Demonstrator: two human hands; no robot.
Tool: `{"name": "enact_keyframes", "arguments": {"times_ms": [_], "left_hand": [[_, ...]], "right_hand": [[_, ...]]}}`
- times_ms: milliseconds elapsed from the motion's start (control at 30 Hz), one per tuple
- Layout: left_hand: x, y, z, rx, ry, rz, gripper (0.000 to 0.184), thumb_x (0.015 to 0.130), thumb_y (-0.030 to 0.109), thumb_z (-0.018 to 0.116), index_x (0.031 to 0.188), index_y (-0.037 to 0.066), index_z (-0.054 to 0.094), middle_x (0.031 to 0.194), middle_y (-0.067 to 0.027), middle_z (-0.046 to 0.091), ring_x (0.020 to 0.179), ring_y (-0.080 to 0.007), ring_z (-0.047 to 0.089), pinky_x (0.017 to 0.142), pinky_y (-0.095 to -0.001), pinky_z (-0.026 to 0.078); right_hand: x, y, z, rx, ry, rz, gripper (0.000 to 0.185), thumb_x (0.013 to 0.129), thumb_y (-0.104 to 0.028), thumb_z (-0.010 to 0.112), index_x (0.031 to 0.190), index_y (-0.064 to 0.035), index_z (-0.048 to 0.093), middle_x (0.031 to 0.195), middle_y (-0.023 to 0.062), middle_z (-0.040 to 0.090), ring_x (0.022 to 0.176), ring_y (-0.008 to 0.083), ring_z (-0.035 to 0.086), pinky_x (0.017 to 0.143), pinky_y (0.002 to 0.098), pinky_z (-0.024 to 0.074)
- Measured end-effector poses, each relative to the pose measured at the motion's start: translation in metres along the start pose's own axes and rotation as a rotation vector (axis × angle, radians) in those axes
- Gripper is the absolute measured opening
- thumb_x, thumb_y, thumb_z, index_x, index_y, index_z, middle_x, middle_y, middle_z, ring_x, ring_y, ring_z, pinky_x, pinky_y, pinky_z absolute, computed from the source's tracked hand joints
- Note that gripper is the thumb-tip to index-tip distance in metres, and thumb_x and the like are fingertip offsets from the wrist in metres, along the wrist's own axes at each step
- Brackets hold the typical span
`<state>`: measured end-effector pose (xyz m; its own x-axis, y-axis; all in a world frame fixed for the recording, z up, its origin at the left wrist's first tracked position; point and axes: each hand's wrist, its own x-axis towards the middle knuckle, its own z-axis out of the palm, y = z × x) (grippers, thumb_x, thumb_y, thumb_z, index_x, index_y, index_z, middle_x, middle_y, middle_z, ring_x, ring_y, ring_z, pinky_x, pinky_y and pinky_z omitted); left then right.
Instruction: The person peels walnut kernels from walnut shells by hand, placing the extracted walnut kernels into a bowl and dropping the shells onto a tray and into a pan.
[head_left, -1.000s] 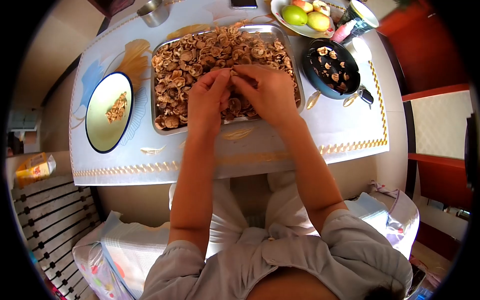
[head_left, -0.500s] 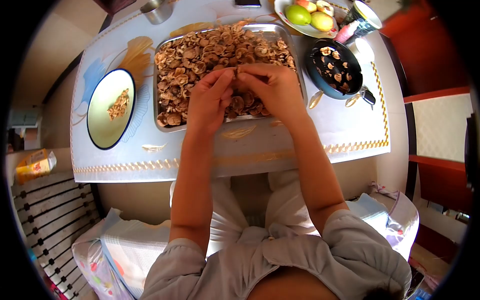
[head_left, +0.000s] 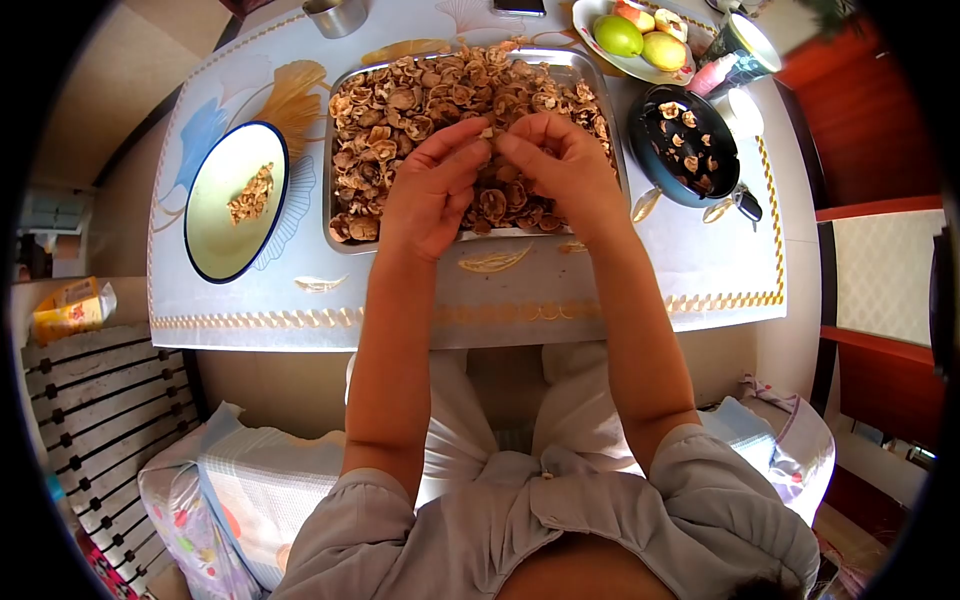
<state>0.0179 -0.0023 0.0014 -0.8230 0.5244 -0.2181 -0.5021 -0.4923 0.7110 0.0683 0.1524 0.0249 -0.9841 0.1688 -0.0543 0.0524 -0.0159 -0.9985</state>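
Over a metal tray [head_left: 335, 215] heaped with cracked walnut shells [head_left: 400, 95], my two hands meet at the fingertips. My left hand [head_left: 435, 190] pinches a small pale walnut piece [head_left: 487, 133] between thumb and fingers. Close beside it, my right hand [head_left: 570, 175] has its thumb and forefinger pressed together; whatever lies between them is too small to make out. Left of the tray stands a pale enamel bowl [head_left: 215, 235] with a dark rim, holding a small pile of walnut kernels [head_left: 251, 194].
A dark round pan [head_left: 645, 165] with several shell bits sits at the tray's right, keys [head_left: 747, 203] beside it. Behind are a fruit plate [head_left: 592, 50], a patterned cup [head_left: 745, 45], a pink bottle [head_left: 712, 75], a white cup [head_left: 742, 112], a metal cup [head_left: 335, 17] and a phone [head_left: 518, 7].
The view has shifted slightly, so the table things appear a little further right. My fingertips have drawn slightly apart, and a pale walnut piece now shows at my left fingertips.
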Motion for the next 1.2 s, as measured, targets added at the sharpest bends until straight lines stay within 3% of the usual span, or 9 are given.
{"name": "enact_keyframes", "arguments": {"times_ms": [267,500,667,733,900,1000,1067,1167,1200], "left_hand": [[-0.003,0.004,0.005,0.169,0.027,0.036,0.033,0.082,0.004,0.062,0.115,0.002,0.058,0.08,0.0027,0.061,0.05,0.0002,0.036,0.042,-0.0141,0.027],[0.002,0.01,-0.004,-0.29,-0.099,-0.121,0.029,0.089,0.008,0.054,0.115,-0.004,0.052,0.101,-0.0134,0.061,0.057,-0.0029,0.041,0.042,-0.0149,0.032],[0.007,0.006,-0.008,-0.546,-0.039,-0.204,0.03,0.09,0.008,0.05,0.114,-0.01,0.048,0.111,-0.0235,0.055,0.084,-0.0188,0.059,0.058,-0.0191,0.052],[0.005,0.005,0.003,-0.535,0.009,-0.156,0.03,0.089,0.007,0.048,0.114,-0.011,0.047,0.114,-0.0247,0.053,0.098,-0.0275,0.057,0.072,-0.0255,0.054],[0.005,0.001,0.006,-0.68,-0.078,-0.203,0.033,0.092,0.012,0.043,0.116,-0.01,0.046,0.117,-0.0235,0.051,0.117,-0.0341,0.045,0.097,-0.0407,0.043],[0.007,-0.01,0.003,-0.799,-0.284,-0.252,0.037,0.095,0.019,0.038,0.118,-0.009,0.045,0.118,-0.0203,0.051,0.118,-0.0313,0.043,0.104,-0.0449,0.034],[0.019,-0.034,-0.017,-0.976,-0.619,-0.254,0.039,0.096,0.022,0.035,0.118,-0.009,0.045,0.118,-0.0181,0.052,0.117,-0.0289,0.043,0.106,-0.0457,0.03],[0.024,-0.046,-0.026,-1.028,-0.709,-0.223,0.039,0.096,0.022,0.035,0.119,-0.009,0.043,0.119,-0.016,0.052,0.113,-0.0264,0.046,0.105,-0.0451,0.032],[0.02,-0.039,-0.019,-1.002,-0.508,-0.222,0.04,0.096,0.022,0.035,0.119,-0.009,0.043,0.119,-0.0177,0.051,0.114,-0.0279,0.045,0.105,-0.0455,0.032]], "right_hand": [[0.001,0.01,0.007,-0.266,0.16,-0.281,0.018,0.081,-0.016,0.065,0.088,-0.0002,0.064,0.068,0.0028,0.061,0.06,0.0078,0.053,0.054,0.0237,0.0413],[0.006,0.008,-0.025,-0.003,0.189,-0.159,0.016,0.087,-0.016,0.059,0.093,-0.0035,0.066,0.069,-0.005,0.057,0.055,0.0013,0.044,0.048,0.0158,0.0352],[0.0,-0.006,-0.108,-0.998,0.596,-0.101,0.023,0.083,-0.021,0.061,0.098,-0.0054,0.068,0.079,0.0087,0.068,0.069,0.0107,0.061,0.063,0.0244,0.047],[-0.005,-0.001,-0.118,-1.071,0.683,-0.037,0.027,0.085,-0.023,0.059,0.105,-0.0065,0.065,0.079,0.0083,0.068,0.07,0.0112,0.062,0.065,0.0252,0.0478],[0.0,-0.013,-0.061,0.077,0.311,-0.102,0.032,0.093,-0.026,0.048,0.112,-0.0032,0.06,0.094,0.0014,0.062,0.077,0.0057,0.05,0.069,0.019,0.0425],[0.002,-0.005,-0.005,0.546,0.004,-0.084,0.048,0.096,-0.031,0.038,0.124,0.0078,0.042,0.12,0.0194,0.051,0.112,0.0251,0.05,0.096,0.0339,0.0411],[-0.006,-0.008,0.016,0.384,-0.066,-0.108,0.052,0.096,-0.034,0.035,0.127,0.0086,0.038,0.126,0.0192,0.047,0.117,0.025,0.047,0.1,0.0358,0.0372],[-0.012,-0.01,0.026,0.274,-0.079,-0.104,0.051,0.097,-0.032,0.032,0.128,0.008,0.036,0.128,0.0173,0.045,0.12,0.0256,0.044,0.101,0.0363,0.0361],[-0.011,-0.01,0.027,0.344,-0.016,-0.152,0.049,0.097,-0.031,0.032,0.128,0.0074,0.037,0.128,0.0172,0.046,0.12,0.0257,0.044,0.101,0.0362,0.036]]}}
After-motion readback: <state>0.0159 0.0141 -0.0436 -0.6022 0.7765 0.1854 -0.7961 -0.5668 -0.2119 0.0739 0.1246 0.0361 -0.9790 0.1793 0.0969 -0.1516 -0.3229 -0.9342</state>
